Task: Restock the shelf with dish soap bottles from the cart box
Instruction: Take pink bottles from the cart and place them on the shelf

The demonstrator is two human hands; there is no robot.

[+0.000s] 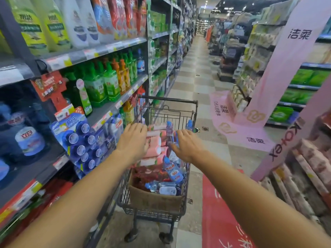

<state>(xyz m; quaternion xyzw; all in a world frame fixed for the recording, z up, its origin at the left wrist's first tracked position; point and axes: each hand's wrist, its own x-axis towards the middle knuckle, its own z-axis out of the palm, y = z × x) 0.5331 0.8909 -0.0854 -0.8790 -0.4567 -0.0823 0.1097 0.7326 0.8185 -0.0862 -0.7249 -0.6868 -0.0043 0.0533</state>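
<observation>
- Both arms reach forward over the cart, which stands in the aisle just right of the shelf.
- The left hand is spread, fingers straight and relaxed, holding nothing. It hovers over the pink packs stacked at the cart's far end.
- The right hand has its fingers curled toward an upright clear bottle with a blue cap. Whether they already grip it or only touch it I cannot tell.
- More dish soap bottles lie on their sides below and nearer than the right hand, in the cardboard box at the cart's near end, beside dark red packets.
- Handling, as a judgement: filled bottles will be fairly heavy for their size, stiff in the neck but slightly yielding in the body, and the smooth plastic may be slippery.
- The surest hold looks like a wrap around the waist or just below the cap, not the cap alone.
- The shelf to the left of the left hand carries green and orange bottles; 1 blue-capped bottle stands at the row's far end, the likely restocking spot.
</observation>
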